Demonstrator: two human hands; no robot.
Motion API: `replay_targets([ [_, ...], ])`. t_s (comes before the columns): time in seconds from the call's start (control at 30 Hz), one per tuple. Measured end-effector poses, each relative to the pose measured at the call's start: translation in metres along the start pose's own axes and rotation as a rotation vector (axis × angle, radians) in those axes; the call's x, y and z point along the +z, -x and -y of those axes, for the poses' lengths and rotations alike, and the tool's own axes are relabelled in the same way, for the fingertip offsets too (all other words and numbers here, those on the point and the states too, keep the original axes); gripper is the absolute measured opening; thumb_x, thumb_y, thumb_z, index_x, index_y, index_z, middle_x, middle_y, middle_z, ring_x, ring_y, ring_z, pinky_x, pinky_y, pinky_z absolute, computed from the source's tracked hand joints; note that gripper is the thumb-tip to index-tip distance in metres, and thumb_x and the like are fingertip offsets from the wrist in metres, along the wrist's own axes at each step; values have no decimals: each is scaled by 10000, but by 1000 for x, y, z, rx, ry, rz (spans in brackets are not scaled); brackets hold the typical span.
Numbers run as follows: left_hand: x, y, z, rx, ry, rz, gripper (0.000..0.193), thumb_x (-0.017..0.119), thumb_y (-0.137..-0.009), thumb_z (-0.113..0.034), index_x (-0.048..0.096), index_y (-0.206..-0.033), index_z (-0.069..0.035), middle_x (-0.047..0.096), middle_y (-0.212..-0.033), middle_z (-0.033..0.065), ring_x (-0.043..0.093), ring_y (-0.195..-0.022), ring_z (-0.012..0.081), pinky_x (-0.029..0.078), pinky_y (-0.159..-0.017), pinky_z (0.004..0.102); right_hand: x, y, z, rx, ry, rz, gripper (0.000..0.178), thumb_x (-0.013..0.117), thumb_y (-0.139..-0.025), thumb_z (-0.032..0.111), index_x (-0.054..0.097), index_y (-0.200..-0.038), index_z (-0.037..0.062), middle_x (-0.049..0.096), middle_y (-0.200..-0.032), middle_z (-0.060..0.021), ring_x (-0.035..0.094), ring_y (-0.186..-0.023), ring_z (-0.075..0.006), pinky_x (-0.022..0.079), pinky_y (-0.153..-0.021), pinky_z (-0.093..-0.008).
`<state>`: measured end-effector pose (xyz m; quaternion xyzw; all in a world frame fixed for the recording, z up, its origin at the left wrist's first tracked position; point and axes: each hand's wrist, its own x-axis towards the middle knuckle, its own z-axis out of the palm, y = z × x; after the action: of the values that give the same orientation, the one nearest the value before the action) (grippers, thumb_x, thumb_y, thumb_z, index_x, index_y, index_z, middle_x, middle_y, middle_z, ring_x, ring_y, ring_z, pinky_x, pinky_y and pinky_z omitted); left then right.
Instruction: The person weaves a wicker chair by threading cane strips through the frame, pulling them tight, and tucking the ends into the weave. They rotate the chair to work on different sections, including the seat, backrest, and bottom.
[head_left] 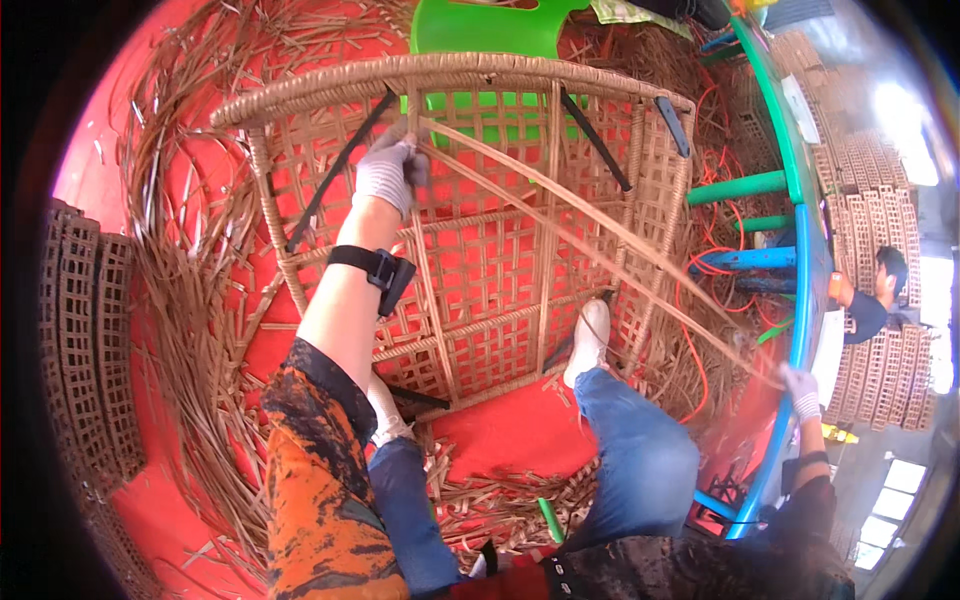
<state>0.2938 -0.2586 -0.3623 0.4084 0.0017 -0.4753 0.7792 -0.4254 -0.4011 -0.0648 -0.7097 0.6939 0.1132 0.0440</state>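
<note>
A brown woven panel (490, 330), an open lattice with a thick wrapped rim, lies over the red floor in front of me. My left hand (390, 172), in a striped knit glove, is closed at an upright bar near the panel's far rim, pinching a flat brown weaving strip there. From that spot two lengths of the weaving strip (560, 205) run taut across the panel to the lower right. Their other end is in my right hand (801, 392), gloved and closed, stretched far out to the right. Black rods (598, 142) cross the panel's corners.
Loose strips (185, 330) heap along the left. A green plastic stool (490, 28) stands beyond the panel. A green and blue metal frame (800, 290) is close on the right. Stacked woven panels (85, 330) stand at left. Another person (870, 300) is at far right. My shoe (588, 340) touches the panel.
</note>
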Motion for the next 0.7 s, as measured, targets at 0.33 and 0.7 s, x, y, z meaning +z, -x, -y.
replay_targets([
  [0.33,-17,6,-9,3,-51,6,343,437,-952,-51,465,-1286,-121,604,-950,7,447,-527,84,325,-422,225,110,3,495,-1146,-99,-425,356,540,-888,314,586,-1126,53,602,-1115,-163,575,-1026,-319,455,-902,-404],
  [0.7,-52,-26,7,303,-42,14,261,524,-908,-56,568,-1163,-25,622,-811,53,528,-543,99,411,-431,236,105,78,645,-1409,-676,-64,173,634,-791,197,645,-870,43,598,-678,-91,572,-546,-188,496,-524,-310],
])
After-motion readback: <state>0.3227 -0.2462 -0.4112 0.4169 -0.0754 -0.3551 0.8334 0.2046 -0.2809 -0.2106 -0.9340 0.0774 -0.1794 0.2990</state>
